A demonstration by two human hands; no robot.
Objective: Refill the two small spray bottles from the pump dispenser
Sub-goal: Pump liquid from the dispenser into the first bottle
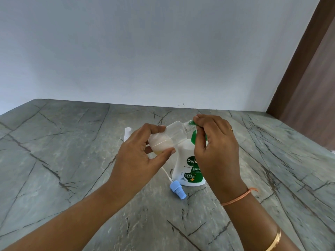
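Just beyond the left fingers [154, 128], a second small bottle with a white cap [127, 132] stands on the grey veined stone table [72, 142]. It is mostly hidden, and I cannot tell whether it is filled. The left hand [137, 156] grips a small clear plastic spray bottle [170, 136] round its base, fingers above and thumb below. The bottle is tilted so its open neck points up toward the right fingers [201, 120]. A shallow pool of pale yellowish liquid sits at its low end, so this refill looks begun but far from full. Below, between both sets of fingers, a pale blue spray head with a white dip tube [178, 191] lies on the table, off the bottle. The white pump dispenser with a green label [183, 167] stands under the right hand [215, 147], whose fingers curl round its green pump head [194, 137], seemingly with the spout at the bottle's mouth. Left to do, I judge: finish filling, recap, then see to the other bottle.
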